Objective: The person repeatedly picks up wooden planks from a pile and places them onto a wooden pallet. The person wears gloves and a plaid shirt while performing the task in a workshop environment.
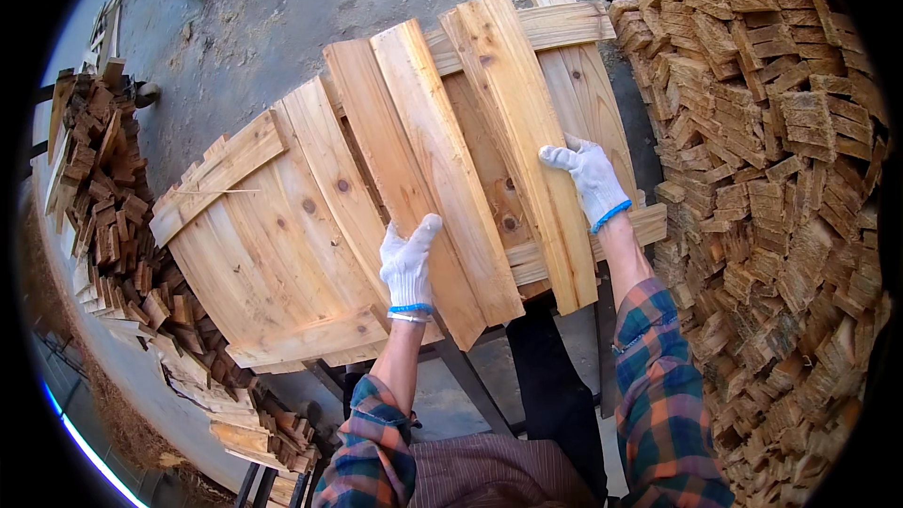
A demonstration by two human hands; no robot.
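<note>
My left hand (407, 268), in a white knit glove with a blue cuff, grips the left edge of a loose wooden plank (390, 150). Its thumb lies on the top face; the other fingers are partly hidden. A second loose plank (447, 160) sits tight against that one on the right. My right hand (591, 179), gloved the same way, holds the right edge of another loose plank (513, 122), thumb on top and fingertips out of sight. Between these planks a gap shows a wooden panel (574, 85) with cross battens beneath.
To the left lies a joined board panel (301, 207) with battens across its ends. A tall stack of rough wood blocks (771, 226) rises close on the right. Small offcuts (118, 188) are heaped at far left. Dark metal supports (470, 381) stand under the boards.
</note>
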